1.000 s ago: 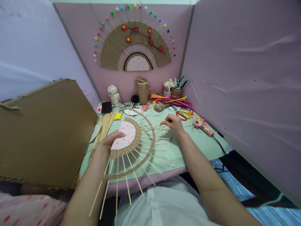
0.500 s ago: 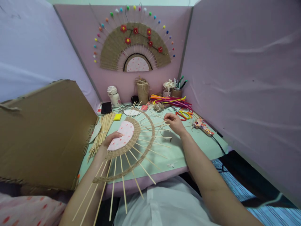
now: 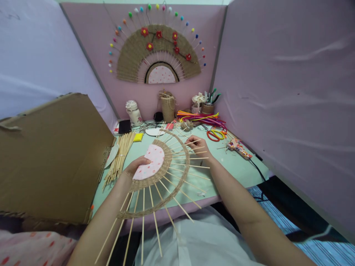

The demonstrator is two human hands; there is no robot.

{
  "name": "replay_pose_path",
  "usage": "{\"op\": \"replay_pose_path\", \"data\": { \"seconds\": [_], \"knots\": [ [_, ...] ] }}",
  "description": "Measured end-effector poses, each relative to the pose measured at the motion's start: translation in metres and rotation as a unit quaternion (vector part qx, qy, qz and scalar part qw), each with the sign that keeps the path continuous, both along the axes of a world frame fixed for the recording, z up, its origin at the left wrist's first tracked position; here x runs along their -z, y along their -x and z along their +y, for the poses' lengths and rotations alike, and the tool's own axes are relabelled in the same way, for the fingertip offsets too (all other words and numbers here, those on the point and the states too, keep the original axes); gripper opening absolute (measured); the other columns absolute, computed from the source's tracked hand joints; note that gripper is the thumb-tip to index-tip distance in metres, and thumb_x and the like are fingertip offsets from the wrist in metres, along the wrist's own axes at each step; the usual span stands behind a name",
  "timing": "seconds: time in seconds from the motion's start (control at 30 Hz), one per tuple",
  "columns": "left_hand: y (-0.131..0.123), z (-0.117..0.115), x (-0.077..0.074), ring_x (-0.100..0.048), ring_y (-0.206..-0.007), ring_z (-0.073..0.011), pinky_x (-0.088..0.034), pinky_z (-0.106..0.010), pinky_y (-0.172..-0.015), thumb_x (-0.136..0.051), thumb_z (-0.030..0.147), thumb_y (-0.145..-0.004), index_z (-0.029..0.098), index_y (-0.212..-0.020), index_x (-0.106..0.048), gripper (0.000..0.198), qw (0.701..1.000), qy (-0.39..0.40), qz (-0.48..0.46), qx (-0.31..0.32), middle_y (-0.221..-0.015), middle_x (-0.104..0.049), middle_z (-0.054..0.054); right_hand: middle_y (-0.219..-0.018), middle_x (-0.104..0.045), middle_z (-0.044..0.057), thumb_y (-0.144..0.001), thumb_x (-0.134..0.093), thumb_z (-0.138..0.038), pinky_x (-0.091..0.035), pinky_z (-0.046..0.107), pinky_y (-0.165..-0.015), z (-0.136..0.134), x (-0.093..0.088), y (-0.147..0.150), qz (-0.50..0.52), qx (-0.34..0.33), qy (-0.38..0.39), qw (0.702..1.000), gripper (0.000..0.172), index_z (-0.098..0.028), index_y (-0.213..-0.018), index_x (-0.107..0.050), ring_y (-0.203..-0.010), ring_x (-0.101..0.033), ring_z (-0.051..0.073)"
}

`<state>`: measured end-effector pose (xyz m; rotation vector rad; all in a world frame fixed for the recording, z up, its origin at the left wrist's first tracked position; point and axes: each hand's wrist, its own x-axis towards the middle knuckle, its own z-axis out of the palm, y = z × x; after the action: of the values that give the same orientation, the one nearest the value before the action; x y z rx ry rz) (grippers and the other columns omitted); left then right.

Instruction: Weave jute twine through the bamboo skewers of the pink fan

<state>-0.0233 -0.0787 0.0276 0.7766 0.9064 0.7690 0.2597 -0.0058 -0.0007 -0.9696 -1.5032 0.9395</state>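
A half-round fan frame [image 3: 167, 162] of thin sticks, with a woven inner band, a woven outer band and a pink spotted centre, is held above the green table. My left hand [image 3: 138, 165] grips its centre, thumb on the pink side. At the frame's far right edge, my right hand [image 3: 196, 143] has its fingers pinched together by the outer band and stick ends; what lies between the fingertips is too small to make out.
Left of the frame lie a bundle of sticks [image 3: 122, 155] and a cardboard sheet [image 3: 55, 159]. Scissors [image 3: 213, 135], a glue gun [image 3: 239, 148] and pipe cleaners [image 3: 202, 118] are at the right. A bottle [image 3: 134, 113] and twine roll [image 3: 168, 107] stand behind.
The fan frame and my left hand have shifted to the right. My right hand has moved slightly left, closer to the outer band, with its fingers still pinched.
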Motion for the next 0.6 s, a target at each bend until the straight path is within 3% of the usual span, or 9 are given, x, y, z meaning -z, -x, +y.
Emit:
{"op": "replay_pose_path", "data": {
  "seconds": [0.2, 0.47, 0.6],
  "knots": [
    [-0.004, -0.004, -0.004, -0.061, -0.049, -0.0158, -0.045, -0.022, -0.048, -0.065, 0.009, -0.055, 0.011, -0.070, -0.066, 0.016, 1.000, -0.004, 0.019, -0.017, -0.055, -0.066, -0.005, -0.056, -0.048, -0.003, -0.070, -0.067, -0.041, -0.033, 0.025, -0.054, -0.001, 0.002, -0.002, -0.018, 0.027, -0.046, 0.998, 0.026, -0.018, -0.063, -0.058, -0.054, -0.040, 0.010],
    [-0.004, -0.006, -0.011, -0.058, -0.045, -0.0151, -0.043, -0.022, -0.045, -0.065, 0.008, -0.053, 0.011, -0.066, -0.064, 0.014, 0.997, 0.015, 0.065, -0.025, -0.047, -0.061, -0.002, -0.055, -0.046, -0.003, -0.069, -0.071, -0.042, -0.032, 0.026, -0.053, 0.001, -0.001, -0.015, -0.067, 0.085, -0.180, 0.978, 0.034, -0.018, -0.054, -0.053, -0.054, -0.040, 0.011],
    [-0.009, -0.010, -0.015, -0.059, -0.049, -0.0155, -0.044, -0.023, -0.047, -0.064, 0.007, -0.053, 0.010, -0.077, -0.065, 0.024, 0.996, 0.013, 0.072, -0.046, -0.053, -0.064, -0.003, -0.055, -0.045, -0.003, -0.069, -0.073, -0.040, -0.031, 0.026, -0.054, 0.005, -0.001, -0.023, -0.087, 0.103, -0.228, 0.964, 0.033, -0.018, -0.055, -0.052, -0.054, -0.038, 0.011]
  ]
}}
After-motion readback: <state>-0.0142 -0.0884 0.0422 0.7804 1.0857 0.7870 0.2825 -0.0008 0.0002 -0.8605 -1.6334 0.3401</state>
